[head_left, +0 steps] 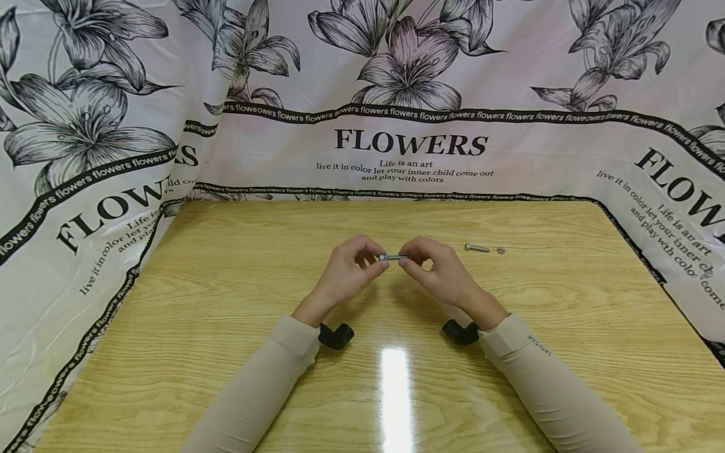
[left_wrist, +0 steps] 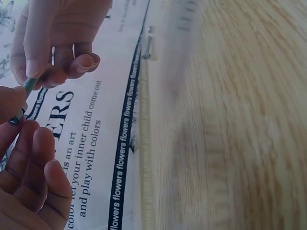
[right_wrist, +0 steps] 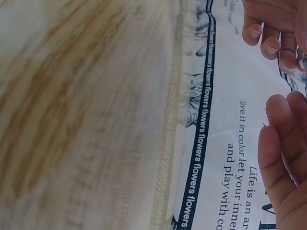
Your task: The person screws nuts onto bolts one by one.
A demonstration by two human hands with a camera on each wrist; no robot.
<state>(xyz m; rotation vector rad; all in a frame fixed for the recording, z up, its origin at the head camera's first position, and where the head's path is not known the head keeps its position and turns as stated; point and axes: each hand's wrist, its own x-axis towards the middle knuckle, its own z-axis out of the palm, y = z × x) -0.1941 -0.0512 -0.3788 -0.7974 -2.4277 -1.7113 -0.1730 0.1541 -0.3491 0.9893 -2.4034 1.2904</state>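
Observation:
Over the middle of the table, a small metal bolt (head_left: 392,257) lies level between both hands. My left hand (head_left: 350,267) pinches it at its head end with thumb and forefinger, while the other fingers curl loosely. At the opposite end, thumb and forefinger of my right hand (head_left: 438,269) pinch the shank's tip. The left wrist view shows the bolt's threaded shank (left_wrist: 30,85) bare between the fingertips; part of the head is covered. In the right wrist view the bolt is mostly cut off by the frame's edge.
Right of the hands, a second bolt (head_left: 477,248) lies on the wooden table (head_left: 226,283), with a loose nut (head_left: 501,250) beside it. A flower-printed cloth (head_left: 408,151) hangs behind and at both sides. Black wrist devices (head_left: 337,336) sit below each wrist.

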